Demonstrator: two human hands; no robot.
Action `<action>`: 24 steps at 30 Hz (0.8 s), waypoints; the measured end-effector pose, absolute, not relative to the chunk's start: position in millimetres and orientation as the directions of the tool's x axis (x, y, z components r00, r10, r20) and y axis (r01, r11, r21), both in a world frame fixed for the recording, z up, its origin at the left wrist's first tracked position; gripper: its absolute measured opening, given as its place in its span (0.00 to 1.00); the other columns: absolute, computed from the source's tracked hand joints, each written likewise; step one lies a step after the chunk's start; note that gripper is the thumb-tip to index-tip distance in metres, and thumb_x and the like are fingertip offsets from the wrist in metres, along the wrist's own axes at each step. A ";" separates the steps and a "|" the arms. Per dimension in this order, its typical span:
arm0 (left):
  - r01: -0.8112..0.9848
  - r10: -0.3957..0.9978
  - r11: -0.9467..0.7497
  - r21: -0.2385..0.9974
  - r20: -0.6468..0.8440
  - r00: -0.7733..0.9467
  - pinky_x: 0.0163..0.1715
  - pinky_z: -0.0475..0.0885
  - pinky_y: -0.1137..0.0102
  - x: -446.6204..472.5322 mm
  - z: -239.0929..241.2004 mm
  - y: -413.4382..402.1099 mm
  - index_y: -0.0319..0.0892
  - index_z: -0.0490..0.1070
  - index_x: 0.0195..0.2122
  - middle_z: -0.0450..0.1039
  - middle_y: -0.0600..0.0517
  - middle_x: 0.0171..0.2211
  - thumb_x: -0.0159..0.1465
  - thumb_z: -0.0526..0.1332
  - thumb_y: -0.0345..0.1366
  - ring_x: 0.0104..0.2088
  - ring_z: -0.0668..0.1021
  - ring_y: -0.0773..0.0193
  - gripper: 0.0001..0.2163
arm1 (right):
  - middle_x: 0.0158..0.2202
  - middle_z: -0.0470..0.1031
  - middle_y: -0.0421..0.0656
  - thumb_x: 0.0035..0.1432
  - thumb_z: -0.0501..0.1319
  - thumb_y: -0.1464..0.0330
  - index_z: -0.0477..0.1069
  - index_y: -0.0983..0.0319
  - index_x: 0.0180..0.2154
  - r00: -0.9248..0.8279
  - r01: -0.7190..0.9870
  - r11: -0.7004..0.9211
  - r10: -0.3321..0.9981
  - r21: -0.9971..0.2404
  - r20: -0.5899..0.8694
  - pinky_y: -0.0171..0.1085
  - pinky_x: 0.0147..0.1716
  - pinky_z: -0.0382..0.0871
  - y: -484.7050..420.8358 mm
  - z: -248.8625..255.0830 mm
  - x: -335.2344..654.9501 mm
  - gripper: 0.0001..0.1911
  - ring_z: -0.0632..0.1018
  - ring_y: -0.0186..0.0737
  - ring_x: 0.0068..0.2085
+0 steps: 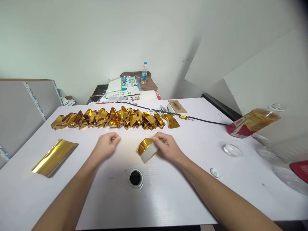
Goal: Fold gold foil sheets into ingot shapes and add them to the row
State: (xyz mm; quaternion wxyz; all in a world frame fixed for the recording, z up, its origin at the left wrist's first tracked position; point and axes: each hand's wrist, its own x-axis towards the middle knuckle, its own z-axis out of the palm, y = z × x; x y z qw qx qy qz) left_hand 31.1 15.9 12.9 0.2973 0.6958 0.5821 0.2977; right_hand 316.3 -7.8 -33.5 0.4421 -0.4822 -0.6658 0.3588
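My right hand [166,146] pinches a sheet of gold foil paper [148,150] by its right edge. The sheet is partly folded or curled, with shiny gold at the top and a pale grey-white face below. My left hand [107,144] is curled into a loose fist over the table, apart from the sheet, and nothing shows in its fingers. A long row of folded gold foil paper pieces [101,118] lies just beyond both hands. To the left rests a stack of flat gold foil paper [55,158], its edges slightly curled.
A round cable hole [135,178] opens in the white table [108,202] between my forearms. A black cable [202,119] crosses behind the foil row, beside a yellow-black tool [184,117]. At right are a tilted bottle of yellow liquid [255,121] and a white cap [215,173].
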 end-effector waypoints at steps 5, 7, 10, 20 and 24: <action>0.345 0.988 -0.088 0.934 0.039 0.148 0.37 0.71 0.68 31.1 9.5 20.5 0.40 0.81 0.38 0.81 0.46 0.34 0.60 0.67 0.58 0.37 0.79 0.58 0.23 | 0.27 0.72 0.40 0.66 0.60 0.48 0.73 0.60 0.30 -0.165 0.159 0.200 0.971 -0.967 0.174 0.37 0.32 0.65 -7.4 -33.7 316.5 0.23 0.71 0.39 0.30; 0.258 0.963 -0.023 0.966 -0.047 0.264 0.38 0.72 0.67 46.4 6.5 11.2 0.39 0.82 0.41 0.83 0.44 0.39 0.60 0.68 0.59 0.39 0.80 0.57 0.25 | 0.28 0.75 0.41 0.66 0.60 0.47 0.75 0.60 0.32 -0.205 0.147 0.195 0.965 -0.970 0.163 0.38 0.33 0.67 -12.3 -32.8 307.3 0.23 0.73 0.40 0.31; 0.176 0.928 0.033 0.984 -0.096 0.360 0.41 0.74 0.66 65.5 1.8 -2.7 0.39 0.82 0.42 0.83 0.44 0.41 0.59 0.72 0.55 0.38 0.80 0.57 0.23 | 0.30 0.78 0.42 0.66 0.60 0.49 0.76 0.60 0.32 -0.234 0.183 0.223 0.956 -0.957 0.178 0.39 0.36 0.69 -18.9 -31.4 296.7 0.22 0.75 0.42 0.33; 0.315 0.942 0.018 0.949 -0.122 0.312 0.22 0.60 0.74 73.6 -1.0 -9.3 0.40 0.76 0.30 0.69 0.56 0.20 0.57 0.70 0.47 0.20 0.67 0.69 0.14 | 0.35 0.82 0.45 0.62 0.65 0.56 0.82 0.59 0.35 -0.287 0.233 0.232 0.944 -0.944 0.161 0.41 0.39 0.73 -22.2 -36.3 289.7 0.14 0.79 0.43 0.36; 0.433 0.957 -0.067 0.899 -0.065 0.283 0.23 0.60 0.73 80.8 2.1 -13.5 0.41 0.76 0.28 0.71 0.55 0.22 0.57 0.67 0.44 0.21 0.67 0.69 0.11 | 0.35 0.82 0.44 0.61 0.66 0.56 0.80 0.60 0.38 -0.279 0.203 0.196 0.951 -0.959 0.135 0.40 0.39 0.72 -21.9 -36.1 282.7 0.14 0.79 0.42 0.37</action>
